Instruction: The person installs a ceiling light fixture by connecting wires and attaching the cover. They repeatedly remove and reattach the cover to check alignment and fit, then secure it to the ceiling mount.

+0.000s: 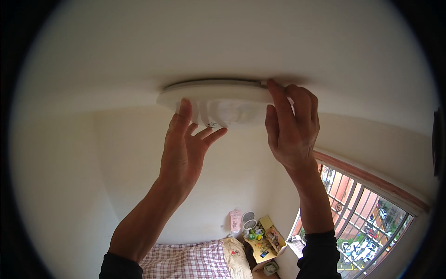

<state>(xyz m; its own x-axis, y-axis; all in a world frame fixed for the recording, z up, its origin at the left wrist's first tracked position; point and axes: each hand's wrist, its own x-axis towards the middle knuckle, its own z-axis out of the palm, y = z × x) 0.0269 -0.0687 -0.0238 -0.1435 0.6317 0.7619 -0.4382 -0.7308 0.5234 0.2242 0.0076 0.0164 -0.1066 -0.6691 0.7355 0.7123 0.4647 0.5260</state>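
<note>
A round white ceiling lamp [237, 104] with a smooth translucent cover sits up against the ceiling, and a thin dark line runs along its upper rim. From beneath, my left hand [186, 139] holds its left part, thumb pressed on the near side and fingers spread under the cover. My right hand [295, 123] grips the right edge. Its index fingertip reaches the rim close to the ceiling, while the thumb is lower, beside the cover. The far side of the lamp is hidden, as are some right fingertips.
Far below lie a bed with a checked cover [186, 260] and a cluttered yellow desk [262, 244]. A small bin [270, 267] stands by the desk. At the right is a barred window [357, 218] under a reddish-brown frame strip [367, 176]. The ceiling [223, 42] spreads overhead.
</note>
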